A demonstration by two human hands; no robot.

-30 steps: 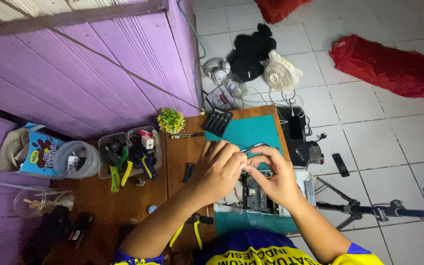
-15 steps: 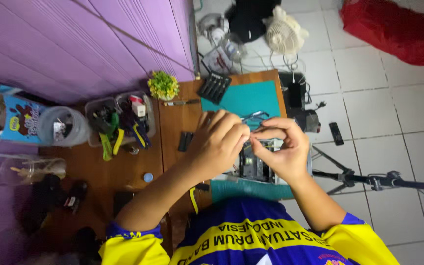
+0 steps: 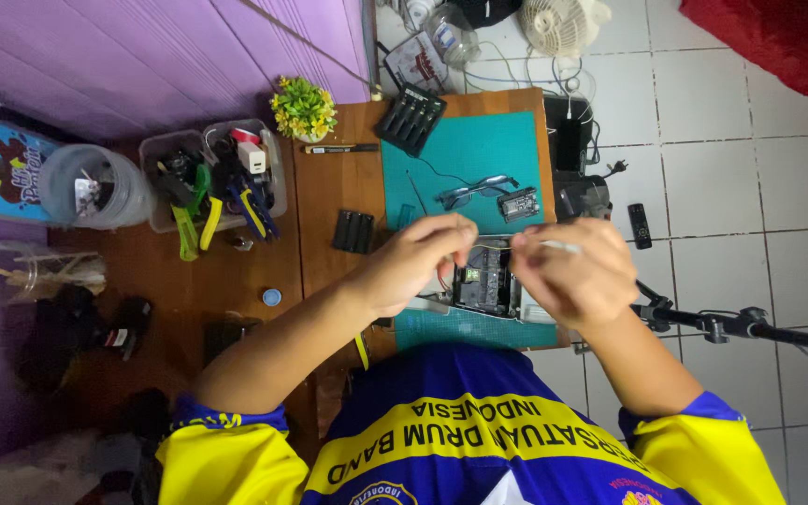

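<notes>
Fingers of left hand [image 3: 415,262] and right hand [image 3: 572,276] pinch a thin wire [image 3: 493,245] above the black module [image 3: 486,285] at the mat's [image 3: 465,154] near edge. Judged mid-job: module open, wire unattached.

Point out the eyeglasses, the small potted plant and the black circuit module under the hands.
eyeglasses [image 3: 475,193], head view, on the near lens.
small potted plant [image 3: 303,107], head view, on the leaves.
black circuit module [image 3: 484,288], head view, on its top face.
</notes>
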